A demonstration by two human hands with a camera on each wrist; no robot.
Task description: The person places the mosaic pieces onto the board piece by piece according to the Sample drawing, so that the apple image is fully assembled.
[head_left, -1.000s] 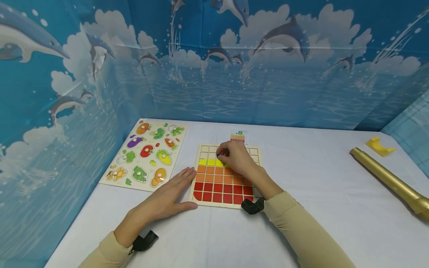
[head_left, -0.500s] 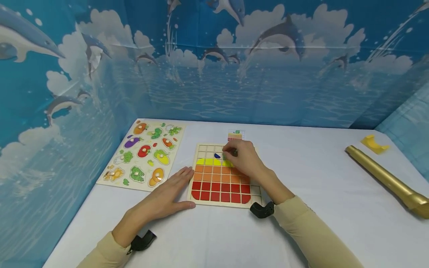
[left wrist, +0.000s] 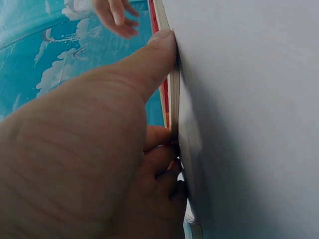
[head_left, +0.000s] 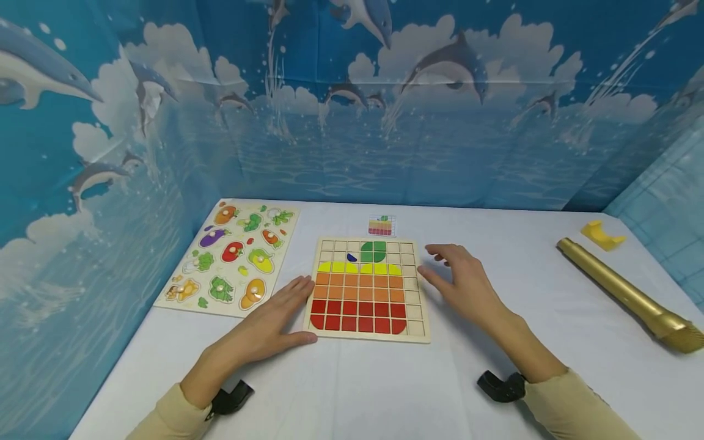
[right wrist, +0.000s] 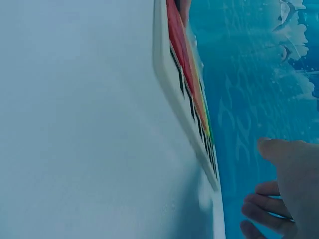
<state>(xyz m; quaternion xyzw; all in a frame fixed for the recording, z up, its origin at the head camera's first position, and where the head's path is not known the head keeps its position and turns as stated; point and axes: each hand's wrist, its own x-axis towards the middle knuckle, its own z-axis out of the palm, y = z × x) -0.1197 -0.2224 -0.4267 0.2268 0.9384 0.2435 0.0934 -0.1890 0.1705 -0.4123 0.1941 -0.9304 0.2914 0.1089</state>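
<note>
A wooden grid board (head_left: 416,305) lies flat on the white table, with rows of red tiles (head_left: 357,316), orange tiles (head_left: 359,287) and yellow tiles (head_left: 330,267). Above the yellow row are a small dark blue piece (head_left: 352,258) and a leaf shape of green tiles (head_left: 373,252). My left hand (head_left: 275,321) rests at the board's left side, fingers extended, and its thumb touches the edge in the left wrist view. Just off the board's right edge, my right hand (head_left: 464,284) hovers with loose, parted fingers and holds nothing.
A small pattern card (head_left: 382,226) lies behind the board. A vegetable knob puzzle (head_left: 228,260) is at the left. At the right are a gold tube-like object (head_left: 621,287) and a yellow curved piece (head_left: 604,235). A dolphin-print curtain (head_left: 352,153) closes off the back.
My right hand has let go of the dark blue piece on the board, then moved right off the grid, uncovering the green leaf shape. The left hand stays at the board's edge.
</note>
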